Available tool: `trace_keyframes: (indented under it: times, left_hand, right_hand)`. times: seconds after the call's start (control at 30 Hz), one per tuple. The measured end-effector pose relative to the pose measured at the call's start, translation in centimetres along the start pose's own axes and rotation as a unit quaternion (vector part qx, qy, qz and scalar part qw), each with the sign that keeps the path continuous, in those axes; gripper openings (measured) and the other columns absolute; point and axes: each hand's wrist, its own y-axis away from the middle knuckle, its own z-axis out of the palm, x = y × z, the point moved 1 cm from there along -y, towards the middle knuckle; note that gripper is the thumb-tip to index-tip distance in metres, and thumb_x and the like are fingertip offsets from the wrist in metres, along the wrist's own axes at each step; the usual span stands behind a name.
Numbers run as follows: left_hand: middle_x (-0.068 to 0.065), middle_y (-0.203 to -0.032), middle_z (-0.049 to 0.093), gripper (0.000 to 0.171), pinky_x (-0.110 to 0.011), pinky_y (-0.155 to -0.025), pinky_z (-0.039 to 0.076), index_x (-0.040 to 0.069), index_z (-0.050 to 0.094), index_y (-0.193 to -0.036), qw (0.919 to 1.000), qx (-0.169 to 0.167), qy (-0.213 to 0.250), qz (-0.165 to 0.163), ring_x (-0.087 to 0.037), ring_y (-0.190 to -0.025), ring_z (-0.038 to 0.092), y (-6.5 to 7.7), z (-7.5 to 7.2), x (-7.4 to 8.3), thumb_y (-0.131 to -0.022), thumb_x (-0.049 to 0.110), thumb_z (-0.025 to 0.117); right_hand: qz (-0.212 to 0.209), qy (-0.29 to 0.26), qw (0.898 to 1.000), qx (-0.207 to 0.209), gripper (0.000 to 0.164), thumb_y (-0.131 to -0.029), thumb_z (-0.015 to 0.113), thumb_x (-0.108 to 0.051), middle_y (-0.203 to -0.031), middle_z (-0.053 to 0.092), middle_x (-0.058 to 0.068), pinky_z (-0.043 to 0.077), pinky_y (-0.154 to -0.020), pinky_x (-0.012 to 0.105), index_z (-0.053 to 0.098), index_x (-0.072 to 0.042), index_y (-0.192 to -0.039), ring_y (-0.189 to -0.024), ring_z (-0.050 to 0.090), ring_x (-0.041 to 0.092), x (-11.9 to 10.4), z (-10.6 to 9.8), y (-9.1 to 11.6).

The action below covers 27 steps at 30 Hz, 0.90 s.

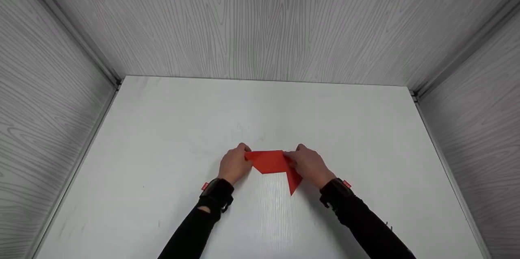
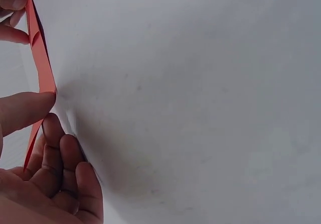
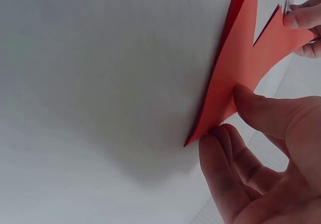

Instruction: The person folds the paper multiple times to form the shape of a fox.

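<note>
A folded piece of red paper (image 1: 268, 161) is held up between both hands over the white table. It has a straight top edge, a slanted left corner and a pointed flap hanging down on the right. My left hand (image 1: 235, 164) pinches its left end; in the left wrist view the thumb lies on the red paper (image 2: 45, 73) with curled fingers behind. My right hand (image 1: 310, 164) pinches the right side near the pointed flap. Seen from the right wrist, the thumb presses on the face of the red paper (image 3: 235, 63), fingers beneath it.
The white table (image 1: 162, 129) spreads out around the hands. Grey wood-grain panels stand at the back (image 1: 264, 23), the left (image 1: 44, 100) and the right (image 1: 475, 113). Both forearms wear black sleeves with dark wrist bands.
</note>
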Motion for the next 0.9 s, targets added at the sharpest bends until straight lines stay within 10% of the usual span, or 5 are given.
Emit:
trace_keyframes:
  times: [0.47,0.9]
  left_hand:
    - [-0.003,-0.087,0.069,0.007,-0.035,-0.075,0.052,0.007,0.077,-0.096,0.9904,0.048,0.127,0.027,-0.020,-0.083,0.061,0.2,0.4,0.3,-0.091,0.012,0.074]
    - [-0.010,-0.115,0.076,0.004,-0.035,-0.087,0.055,0.006,0.068,-0.099,0.9815,-0.026,0.162,0.098,-0.021,-0.104,0.069,1.2,1.8,2.3,-0.097,0.009,0.067]
  right_hand:
    - [-0.030,0.032,0.999,0.003,0.039,-0.099,0.069,-0.010,-0.095,0.061,0.009,0.052,-0.069,0.032,0.069,-0.015,-0.137,-0.081,0.058,0.019,0.3,0.2,-0.2]
    - [-0.033,0.044,0.998,0.009,0.039,-0.100,0.068,-0.010,-0.088,0.057,0.007,0.049,-0.065,0.031,0.068,-0.017,-0.139,-0.074,0.053,0.018,-0.3,0.2,-0.2]
